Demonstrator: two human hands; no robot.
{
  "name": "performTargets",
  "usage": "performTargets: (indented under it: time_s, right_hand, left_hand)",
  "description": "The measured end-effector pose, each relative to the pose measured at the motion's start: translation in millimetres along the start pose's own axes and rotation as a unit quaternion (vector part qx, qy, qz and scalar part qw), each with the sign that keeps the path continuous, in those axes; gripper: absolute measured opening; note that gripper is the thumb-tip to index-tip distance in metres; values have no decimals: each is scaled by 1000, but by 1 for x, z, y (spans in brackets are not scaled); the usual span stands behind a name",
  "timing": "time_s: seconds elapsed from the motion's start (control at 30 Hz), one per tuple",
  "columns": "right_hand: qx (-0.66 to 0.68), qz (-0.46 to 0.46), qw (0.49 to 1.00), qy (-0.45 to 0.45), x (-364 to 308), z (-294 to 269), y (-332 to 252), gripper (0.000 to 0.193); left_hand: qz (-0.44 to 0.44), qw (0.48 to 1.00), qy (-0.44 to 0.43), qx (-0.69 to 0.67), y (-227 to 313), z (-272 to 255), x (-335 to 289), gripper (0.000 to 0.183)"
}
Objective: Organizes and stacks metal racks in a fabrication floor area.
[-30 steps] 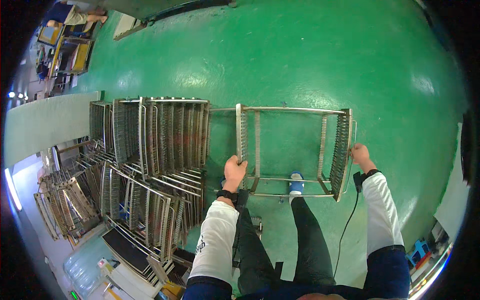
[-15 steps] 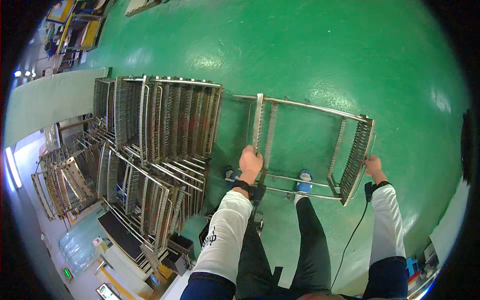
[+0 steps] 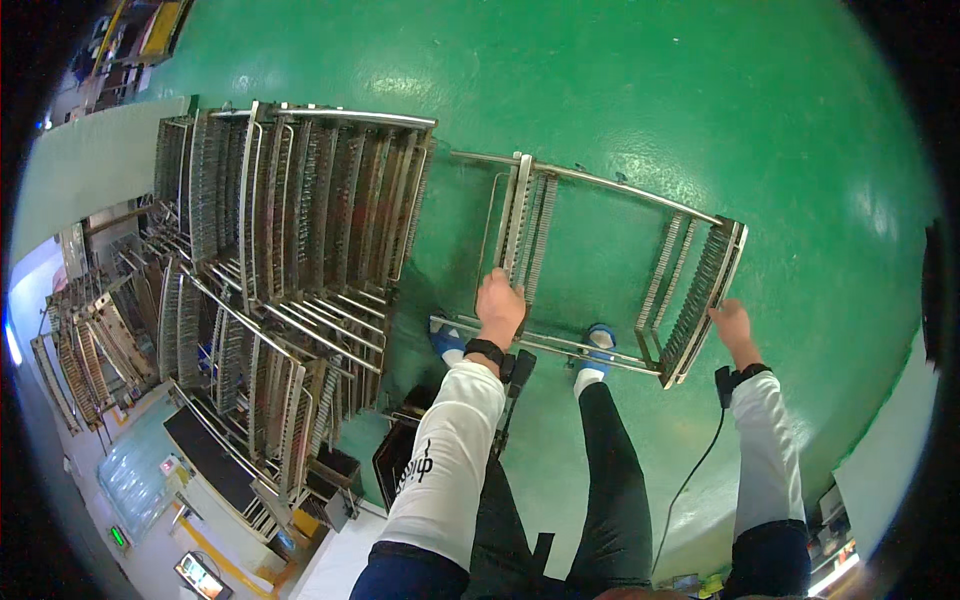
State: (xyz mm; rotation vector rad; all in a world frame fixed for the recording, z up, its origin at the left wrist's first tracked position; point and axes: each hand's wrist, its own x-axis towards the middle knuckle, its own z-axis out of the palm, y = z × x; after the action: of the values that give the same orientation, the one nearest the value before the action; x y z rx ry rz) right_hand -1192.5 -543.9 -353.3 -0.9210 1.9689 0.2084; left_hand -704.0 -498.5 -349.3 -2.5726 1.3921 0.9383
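A metal slotted rack [image 3: 625, 190] made of rods and toothed end plates is held out in front of me, above the green floor. My left hand [image 3: 500, 305] is closed around the toothed plate at its left end. At the opposite end, my right hand [image 3: 735, 328] grips the outer edge of the toothed plate; its fingertips are partly hidden behind the metal. Two toothed strips lie inside the right end, and the rods run between both ends. A black strap circles each wrist, and a dark cable [image 3: 690, 475] hangs from the right one.
To the left stand several similar racks [image 3: 340, 116], stacked close together, with more piled below them. A pale panel [image 3: 95, 165] is behind these. My feet in blue-and-white shoes [image 3: 598, 345] are under the rack. A small screen [image 3: 202, 575] lies at lower left.
The whole view has shifted, and the stacked racks now sit farther left and higher. Both hands still hold the rack, which appears slightly higher and turned a little.
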Motion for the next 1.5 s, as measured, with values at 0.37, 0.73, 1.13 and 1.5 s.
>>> performTargets:
  time_s: [0.37, 0.73, 1.13, 1.5]
  right_hand:
    - [-250, 27, 962, 108, -20, 24, -38, 55]
    - [-138, 136, 981, 25, -20, -45, 36, 45]
    - [-22, -19, 972, -233, -118, 67, -16, 13]
    - [19, -249, 897, -366, -252, 156, -256, 14]
  left_hand:
    - [37, 999, -29, 0, 5, -17, -1, 31]
    - [31, 999, 31, -28, 8, -27, -3, 37]
    - [110, 953, -47, -277, 45, -59, -148, 29]
    - [90, 930, 131, -330, -79, -228, -191, 18]
